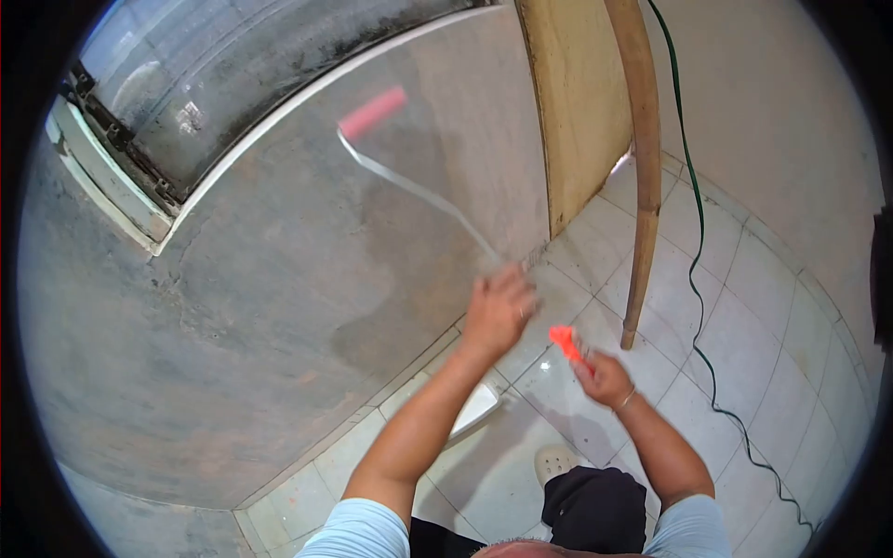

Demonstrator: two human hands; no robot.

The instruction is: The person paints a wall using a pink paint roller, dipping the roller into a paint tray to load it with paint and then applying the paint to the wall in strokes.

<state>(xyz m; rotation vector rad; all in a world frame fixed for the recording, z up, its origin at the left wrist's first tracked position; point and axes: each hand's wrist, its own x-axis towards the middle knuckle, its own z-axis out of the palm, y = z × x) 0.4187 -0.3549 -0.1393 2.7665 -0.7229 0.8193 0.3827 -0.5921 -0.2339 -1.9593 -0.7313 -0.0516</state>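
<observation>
My left hand is closed around the lower end of the bent metal rod of a paint roller. Its pink roller sleeve is raised in front of the grey wall, slightly blurred. Lower and to the right, my right hand grips a bright orange handle, whose wider end points up and left. The two hands are apart. Behind my left forearm, a white tray on the floor is partly hidden.
The grey wall has a darker patch and a window opening above. A wooden pole stands beside a yellowish panel. A green cable runs down across the white floor tiles. My shoe is close below.
</observation>
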